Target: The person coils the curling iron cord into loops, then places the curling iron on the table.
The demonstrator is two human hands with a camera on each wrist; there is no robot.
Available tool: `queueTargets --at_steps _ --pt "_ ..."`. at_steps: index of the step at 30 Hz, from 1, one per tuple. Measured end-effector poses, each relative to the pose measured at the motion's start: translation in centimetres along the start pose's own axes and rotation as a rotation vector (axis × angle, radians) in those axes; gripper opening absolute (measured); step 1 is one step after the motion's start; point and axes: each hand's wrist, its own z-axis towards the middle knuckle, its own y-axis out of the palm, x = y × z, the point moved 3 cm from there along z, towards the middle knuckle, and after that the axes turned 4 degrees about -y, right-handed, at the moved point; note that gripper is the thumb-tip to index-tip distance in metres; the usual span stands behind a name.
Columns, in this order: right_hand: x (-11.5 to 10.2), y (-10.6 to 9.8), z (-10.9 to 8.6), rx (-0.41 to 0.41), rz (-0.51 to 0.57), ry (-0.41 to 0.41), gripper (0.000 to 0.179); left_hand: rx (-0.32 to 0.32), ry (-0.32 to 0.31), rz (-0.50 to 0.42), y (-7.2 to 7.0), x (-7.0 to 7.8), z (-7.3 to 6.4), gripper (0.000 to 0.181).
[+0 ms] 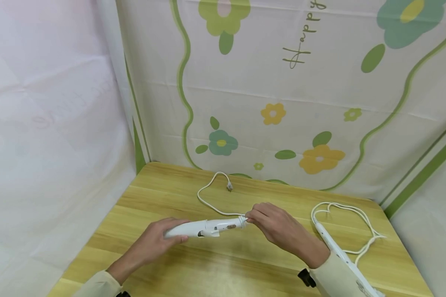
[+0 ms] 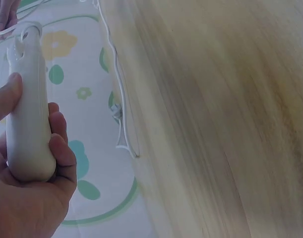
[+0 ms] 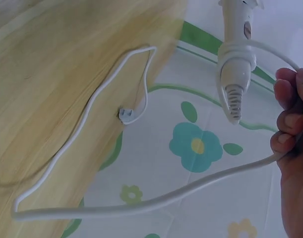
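Observation:
My left hand (image 1: pixel 152 241) grips the thick, rounded end of a white hair iron (image 1: pixel 191 228), thumb on one side and fingers curled round the other. The iron is held above the table, narrow end toward my right hand (image 1: pixel 276 227). That hand pinches the iron's white power cord (image 3: pixel 191 192), as the right wrist view shows. Loops of cord (image 3: pixel 235 53) are wound round the narrow end, above a ribbed cord sleeve (image 3: pixel 234 99). From there the loose cord runs back over the table to its plug (image 1: pixel 229 186).
A second long white hair iron (image 1: pixel 342 253) lies on the right of the wooden table (image 1: pixel 163 189), partly behind my right sleeve. Its cord (image 1: pixel 368 214) is spread in loose loops. Flowered cloth (image 1: pixel 245 90) hangs at the back, with pale cloth on both sides.

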Motion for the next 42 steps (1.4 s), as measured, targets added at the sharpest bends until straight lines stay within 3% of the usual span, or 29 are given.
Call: queueTargets --at_steps 6,12,17,20,24,27,29,33,36,42 --pt "0.3 0.5 -0.1 -0.029 0.04 -0.002 0.029 -0.065 0.081 -0.022 0.3 0.2 -0.3 0.046" --pt "0.7 1.0 -0.3 -0.059 0.113 -0.008 0.009 -0.131 0.139 -0.041 0.5 -0.1 -0.5 0.042" --pt "1.0 1.6 -0.3 -0.1 0.174 -0.009 0.019 -0.174 0.196 -0.074 0.5 -0.6 -0.5 0.04" --pt "1.3 2.0 -0.3 -0.119 0.248 0.024 0.018 -0.187 0.199 -0.098 0.3 -0.9 -0.5 0.04" --pt "1.5 2.4 -0.7 -0.135 0.423 0.096 0.018 -0.21 0.171 -0.15 0.1 -1.3 -0.5 0.04" --pt "1.4 2.8 -1.1 -0.108 0.521 0.13 0.023 -0.223 0.14 -0.198 0.1 -1.4 -0.5 0.041" --pt "1.2 3.3 -1.3 -0.053 0.551 0.158 0.025 -0.218 0.119 -0.236 0.2 -1.5 -0.5 0.041" --pt "0.5 4.0 -1.7 0.059 0.488 0.259 0.023 -0.174 0.094 -0.28 0.3 -1.2 -0.3 0.043" --pt "0.0 4.5 -1.9 0.094 0.426 0.347 0.023 -0.128 0.077 -0.276 0.3 -0.8 -0.1 0.044" --pt "-1.0 5.0 -1.7 0.138 0.343 0.415 0.028 -0.029 0.028 -0.238 0.6 0.4 -0.1 0.044"
